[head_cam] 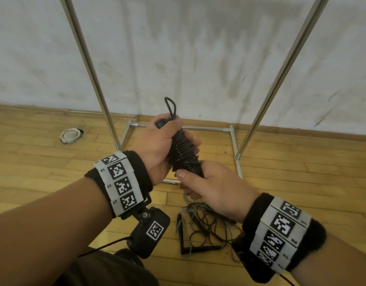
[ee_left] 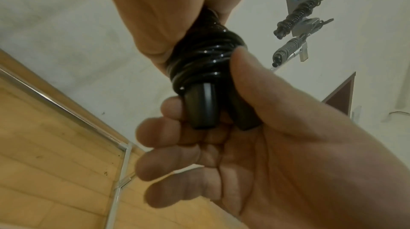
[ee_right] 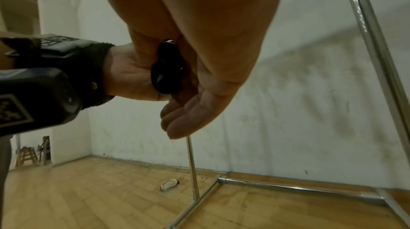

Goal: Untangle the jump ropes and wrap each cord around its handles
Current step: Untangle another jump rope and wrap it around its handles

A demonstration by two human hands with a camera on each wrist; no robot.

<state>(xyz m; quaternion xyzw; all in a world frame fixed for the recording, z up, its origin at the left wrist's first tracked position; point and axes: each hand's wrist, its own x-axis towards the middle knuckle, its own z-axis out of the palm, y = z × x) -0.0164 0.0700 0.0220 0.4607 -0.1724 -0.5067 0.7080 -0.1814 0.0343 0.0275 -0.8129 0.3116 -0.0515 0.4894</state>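
A black jump rope (head_cam: 184, 153) is coiled tightly around its two handles, and a small loop of cord (head_cam: 171, 106) sticks out at the top. My left hand (head_cam: 157, 145) grips the upper part of this bundle. My right hand (head_cam: 211, 186) grips the bare lower ends of the handles (ee_left: 204, 108), thumb against the lowest coils (ee_left: 204, 60). The right wrist view shows only a dark handle end (ee_right: 166, 73) between both palms. Below my hands, a tangled pile of black and grey ropes (head_cam: 204, 230) with loose handles lies on the wooden floor.
A chrome rack stands ahead, with two slanted poles (head_cam: 89, 65) (head_cam: 281, 69) and a floor frame (head_cam: 233, 145) by the white wall. Two wrapped ropes (ee_left: 295, 15) (ee_left: 286, 48) hang from it. A white round object (head_cam: 70, 135) lies on the floor to the left.
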